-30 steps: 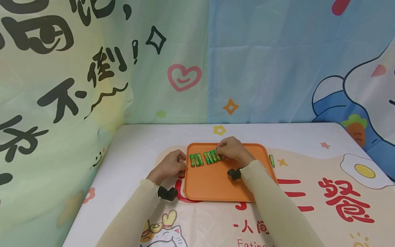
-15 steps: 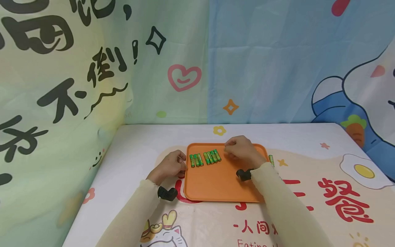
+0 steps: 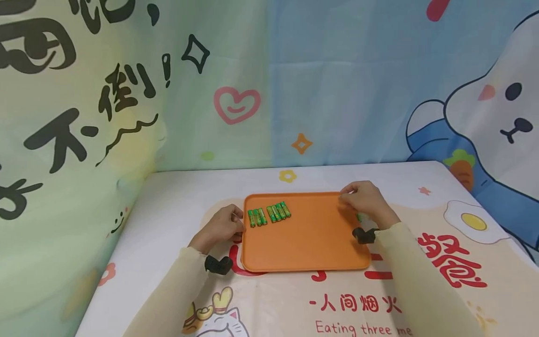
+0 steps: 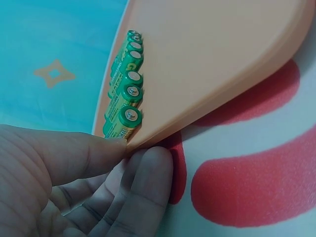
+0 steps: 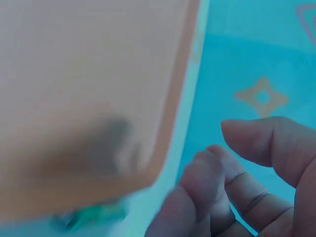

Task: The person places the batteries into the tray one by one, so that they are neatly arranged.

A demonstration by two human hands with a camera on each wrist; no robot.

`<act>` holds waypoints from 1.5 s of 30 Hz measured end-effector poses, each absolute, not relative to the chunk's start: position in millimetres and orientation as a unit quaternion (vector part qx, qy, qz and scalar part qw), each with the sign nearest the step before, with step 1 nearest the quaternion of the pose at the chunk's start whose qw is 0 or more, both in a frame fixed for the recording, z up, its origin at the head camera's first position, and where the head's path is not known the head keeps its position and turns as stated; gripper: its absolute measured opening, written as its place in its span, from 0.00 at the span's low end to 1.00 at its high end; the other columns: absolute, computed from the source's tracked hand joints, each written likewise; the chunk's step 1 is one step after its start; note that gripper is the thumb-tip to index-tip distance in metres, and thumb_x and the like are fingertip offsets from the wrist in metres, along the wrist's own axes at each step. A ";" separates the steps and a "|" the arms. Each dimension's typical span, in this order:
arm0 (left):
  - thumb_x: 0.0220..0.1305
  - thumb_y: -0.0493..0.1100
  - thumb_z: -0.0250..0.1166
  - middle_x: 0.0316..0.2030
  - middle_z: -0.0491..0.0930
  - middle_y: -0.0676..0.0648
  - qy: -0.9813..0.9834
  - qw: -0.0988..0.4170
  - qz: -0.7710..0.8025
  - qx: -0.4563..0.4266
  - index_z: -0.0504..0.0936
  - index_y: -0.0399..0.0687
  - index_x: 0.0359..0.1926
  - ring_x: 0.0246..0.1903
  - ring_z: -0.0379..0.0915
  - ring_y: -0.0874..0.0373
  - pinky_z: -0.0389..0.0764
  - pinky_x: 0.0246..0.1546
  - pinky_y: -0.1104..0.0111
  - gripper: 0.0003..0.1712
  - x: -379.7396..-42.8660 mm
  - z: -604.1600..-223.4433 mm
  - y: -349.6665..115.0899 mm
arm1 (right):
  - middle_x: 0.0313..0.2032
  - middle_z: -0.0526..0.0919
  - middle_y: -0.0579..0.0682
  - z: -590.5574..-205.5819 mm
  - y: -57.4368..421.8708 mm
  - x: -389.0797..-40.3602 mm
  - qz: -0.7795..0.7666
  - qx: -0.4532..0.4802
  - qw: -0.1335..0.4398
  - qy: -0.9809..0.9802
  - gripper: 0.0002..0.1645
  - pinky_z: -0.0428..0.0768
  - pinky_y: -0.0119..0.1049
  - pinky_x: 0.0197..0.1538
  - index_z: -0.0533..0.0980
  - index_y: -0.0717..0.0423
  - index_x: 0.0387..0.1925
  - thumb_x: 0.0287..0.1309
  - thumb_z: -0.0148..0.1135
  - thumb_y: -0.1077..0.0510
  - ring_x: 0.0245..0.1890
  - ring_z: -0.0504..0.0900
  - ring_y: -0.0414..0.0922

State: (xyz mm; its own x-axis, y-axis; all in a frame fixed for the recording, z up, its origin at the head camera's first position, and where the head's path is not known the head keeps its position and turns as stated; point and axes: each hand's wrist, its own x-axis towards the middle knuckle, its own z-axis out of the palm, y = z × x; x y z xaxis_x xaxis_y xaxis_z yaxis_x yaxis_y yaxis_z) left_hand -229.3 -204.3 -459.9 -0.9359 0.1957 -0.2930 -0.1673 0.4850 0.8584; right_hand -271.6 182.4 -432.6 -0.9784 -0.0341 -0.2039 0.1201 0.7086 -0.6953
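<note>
An orange tray (image 3: 307, 243) lies on the table with two groups of green AAA-size batteries in its far left part. Three batteries (image 3: 257, 217) stand side by side by the left rim, and several more batteries (image 3: 279, 212) lie just right of them. My left hand (image 3: 221, 228) pinches the tray's left rim, thumb on top, as the left wrist view shows. Over the tray's far right corner hovers my right hand (image 3: 365, 200), fingers loosely bent, nothing between them. A loose battery (image 5: 101, 212) lies outside the tray, blurred in the right wrist view and mostly hidden in the head view.
A printed cloth covers the table (image 3: 189, 187), with red lettering and a fried-egg picture (image 3: 475, 222). A patterned curtain (image 3: 337, 93) hangs behind the table's far edge. Black wrist mounts (image 3: 218, 265) sit at both cuffs.
My right hand has left the right end of the battery row and moved right to the tray's far right corner. The left hand stays at the rim. The head view has turned slightly right.
</note>
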 end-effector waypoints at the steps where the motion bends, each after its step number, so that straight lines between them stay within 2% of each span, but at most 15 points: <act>1: 0.65 0.28 0.59 0.37 0.78 0.39 0.842 0.178 0.509 0.008 0.72 0.30 0.54 0.27 0.82 0.53 0.89 0.32 0.63 0.16 -229.0 -459.7 -205.7 | 0.33 0.80 0.56 -433.9 185.4 -271.0 -0.371 0.033 0.103 0.922 0.21 0.79 0.38 0.34 0.81 0.64 0.52 0.66 0.61 0.52 0.31 0.79 0.50; 5: 0.64 0.28 0.59 0.37 0.77 0.40 0.840 0.179 0.512 0.005 0.72 0.30 0.53 0.26 0.81 0.54 0.88 0.32 0.63 0.16 -229.2 -460.1 -207.6 | 0.31 0.77 0.54 -438.3 196.4 -267.7 -0.332 0.065 0.115 0.934 0.22 0.76 0.37 0.32 0.79 0.65 0.53 0.64 0.58 0.53 0.30 0.76 0.49; 12: 0.64 0.27 0.59 0.36 0.77 0.40 0.843 0.176 0.509 0.003 0.72 0.30 0.52 0.26 0.81 0.54 0.88 0.31 0.64 0.16 -228.9 -459.0 -205.7 | 0.46 0.76 0.62 -441.8 204.4 -262.9 -0.323 0.111 0.151 0.927 0.25 0.76 0.42 0.45 0.74 0.67 0.57 0.64 0.60 0.53 0.46 0.73 0.56; 15: 0.64 0.27 0.59 0.36 0.77 0.40 0.843 0.177 0.508 0.004 0.72 0.30 0.53 0.26 0.81 0.54 0.88 0.31 0.64 0.16 -229.3 -458.8 -205.1 | 0.47 0.75 0.63 -443.6 206.9 -262.0 -0.322 0.116 0.161 0.926 0.25 0.76 0.44 0.47 0.73 0.66 0.57 0.66 0.61 0.52 0.48 0.72 0.58; 19: 0.64 0.27 0.59 0.36 0.77 0.41 0.841 0.176 0.511 0.002 0.72 0.31 0.52 0.26 0.80 0.55 0.88 0.31 0.65 0.15 -229.8 -459.0 -204.7 | 0.45 0.75 0.62 -447.6 211.8 -262.3 -0.322 0.115 0.170 0.924 0.24 0.75 0.43 0.45 0.74 0.66 0.55 0.65 0.62 0.52 0.46 0.72 0.56; 26: 0.64 0.27 0.58 0.36 0.76 0.41 0.846 0.176 0.504 0.001 0.73 0.31 0.52 0.26 0.80 0.55 0.88 0.31 0.65 0.15 -229.8 -458.9 -203.3 | 0.41 0.78 0.60 -454.4 219.6 -263.0 -0.321 0.115 0.174 0.924 0.21 0.79 0.35 0.38 0.75 0.65 0.52 0.64 0.65 0.55 0.39 0.76 0.52; 30: 0.64 0.27 0.59 0.36 0.76 0.41 0.845 0.176 0.506 0.001 0.72 0.31 0.52 0.25 0.80 0.55 0.88 0.31 0.65 0.16 -229.9 -458.7 -203.0 | 0.40 0.78 0.59 -455.0 221.4 -260.7 -0.314 0.110 0.171 0.927 0.21 0.79 0.36 0.39 0.76 0.65 0.50 0.64 0.65 0.53 0.40 0.76 0.52; 39: 0.64 0.27 0.59 0.36 0.75 0.41 0.843 0.181 0.507 -0.001 0.72 0.31 0.52 0.26 0.80 0.54 0.88 0.32 0.65 0.15 -230.7 -459.0 -203.6 | 0.43 0.77 0.59 -446.7 215.5 -259.1 -0.329 0.099 0.161 0.925 0.24 0.77 0.37 0.40 0.77 0.65 0.55 0.63 0.65 0.53 0.42 0.75 0.53; 45: 0.62 0.25 0.58 0.35 0.76 0.41 0.842 0.178 0.510 0.005 0.72 0.30 0.51 0.24 0.80 0.54 0.88 0.30 0.65 0.16 -228.4 -458.4 -204.1 | 0.44 0.79 0.60 -439.0 200.2 -261.0 -0.369 0.072 0.139 0.916 0.23 0.83 0.33 0.37 0.78 0.66 0.54 0.62 0.65 0.55 0.36 0.79 0.49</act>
State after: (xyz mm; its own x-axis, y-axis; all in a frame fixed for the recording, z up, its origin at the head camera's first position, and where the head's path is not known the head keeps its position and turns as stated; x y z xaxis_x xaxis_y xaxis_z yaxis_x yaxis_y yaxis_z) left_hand -228.4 -204.1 -458.4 -0.9367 0.1892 -0.2947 -0.1735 0.4802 0.8598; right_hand -261.0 200.2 -439.0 -0.9507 0.0296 -0.3087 0.2353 0.7171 -0.6560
